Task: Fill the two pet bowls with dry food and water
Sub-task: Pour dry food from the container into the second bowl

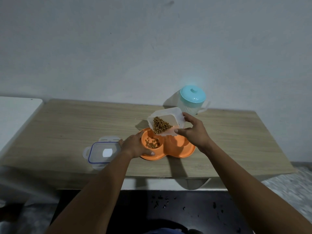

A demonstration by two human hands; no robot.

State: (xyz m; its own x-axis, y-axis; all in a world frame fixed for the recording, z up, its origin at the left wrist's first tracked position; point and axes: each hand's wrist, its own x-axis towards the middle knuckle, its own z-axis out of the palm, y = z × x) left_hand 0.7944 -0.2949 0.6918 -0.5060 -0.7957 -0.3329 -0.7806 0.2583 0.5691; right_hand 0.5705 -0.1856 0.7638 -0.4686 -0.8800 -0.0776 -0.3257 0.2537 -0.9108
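Head view, orange double pet bowl (179, 153) on wooden table (67, 129); left hand (135, 146) grasping its left rim; right hand (192, 130) gripping tilted clear container (166, 121) above left basin, kibble (152, 144) inside; teal-lidded pitcher (192, 100) behind; lid (103, 152) left.

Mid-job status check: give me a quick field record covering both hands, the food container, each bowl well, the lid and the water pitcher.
left hand: grips the left rim of the orange double bowl
right hand: holds the clear container, tilted over the left well
kibble: some in the left well, more in the container
right well: no food or water visible
lid: flat on the table, left of the bowl
pitcher: upright at the back, teal lid on, no hand on it
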